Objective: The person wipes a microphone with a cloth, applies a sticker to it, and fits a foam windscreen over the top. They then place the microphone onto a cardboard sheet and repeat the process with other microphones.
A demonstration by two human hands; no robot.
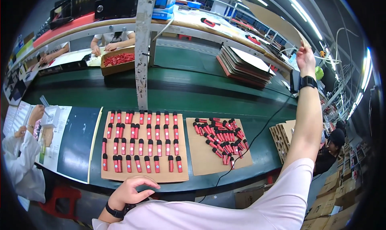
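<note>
My right hand (305, 59) is raised high at the upper right, its fingers closed on the edge of a large brown cardboard sheet (271, 21). My left hand (134, 189) hovers at the front edge of a cardboard board (140, 174), empty, with thumb and curved fingers apart. Small red sticks with black rounded tops, like microphones (150, 147), stand out on that board in several rows. To its right, more of these red pieces (223, 136) lie crowded together on a second cardboard board (201, 165).
Stacked boards (245, 67) rest on the green bench (181, 97); another cardboard stack (281, 139) is at its right end. A white post (142, 49) rises behind the rows. A black cable (257, 135) crosses the second board. Co-workers sit left and across, near a box (116, 69) of red parts.
</note>
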